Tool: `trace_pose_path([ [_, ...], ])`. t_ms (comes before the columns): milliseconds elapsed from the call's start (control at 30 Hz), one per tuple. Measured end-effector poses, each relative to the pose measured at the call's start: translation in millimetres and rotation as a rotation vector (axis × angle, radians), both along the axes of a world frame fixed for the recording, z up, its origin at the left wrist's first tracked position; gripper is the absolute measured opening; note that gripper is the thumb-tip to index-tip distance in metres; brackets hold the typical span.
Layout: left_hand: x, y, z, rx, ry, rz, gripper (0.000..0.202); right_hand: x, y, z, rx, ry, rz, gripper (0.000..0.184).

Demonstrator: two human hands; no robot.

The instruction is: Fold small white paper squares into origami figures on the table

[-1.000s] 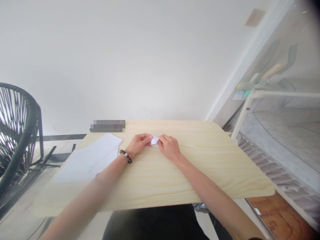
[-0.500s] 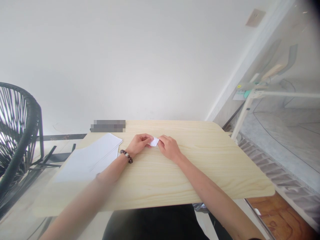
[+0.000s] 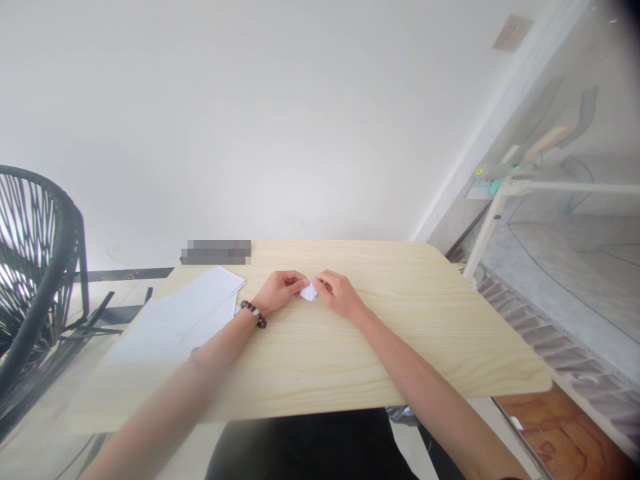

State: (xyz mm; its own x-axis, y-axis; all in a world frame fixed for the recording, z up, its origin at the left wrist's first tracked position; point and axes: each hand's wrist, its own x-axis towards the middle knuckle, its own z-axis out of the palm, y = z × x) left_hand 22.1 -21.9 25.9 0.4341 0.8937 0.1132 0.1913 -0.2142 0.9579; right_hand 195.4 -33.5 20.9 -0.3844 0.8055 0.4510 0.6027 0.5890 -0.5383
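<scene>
So the small folded white piece of paper [image 3: 309,293] sits right between the two hands, over the middle of the pale wood-grain worktop [image 3: 425,347]. The left hand [image 3: 281,291] has its grip pinched on the paper's left side, thumb on top. The right hand [image 3: 340,293] has its fingertips at the other edge, touching or just beside it; honestly can't tell if that grip is pinching anything. From the left grip the paper lies to the right, from the right grip to the left, and the left looks a hair nearer. It's too stubby for me to call a long axis. Headcount: two hands, one folded paper, one stack of flat white paper sheets [image 3: 170,320] off to the left (at least two, can't count exactly), one dark beaded bracelet [image 3: 254,314] on the left wrist, one black woven-cord chair [image 3: 63,247] beyond the left end.
</scene>
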Motion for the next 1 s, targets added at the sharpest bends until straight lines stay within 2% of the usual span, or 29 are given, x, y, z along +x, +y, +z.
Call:
trace_pose_path([
  [633, 2.3, -6.4, 6.0, 0.122, 0.042, -0.015, 0.026, 0.1, 2.4, -2.9, -0.053, 0.048, 0.045, 0.017],
  [767, 3.5, -7.1, 6.3, 0.092, 0.004, -0.022, 0.026, -1.5, 3.2, -2.4, -0.064, 0.089, 0.041, 0.018],
  [1000, 5.3, -5.6, 4.6, 0.008, -0.061, 0.003, 0.03, -0.8, 3.4, -4.2, -0.048, 0.122, -0.053, 0.019],
])
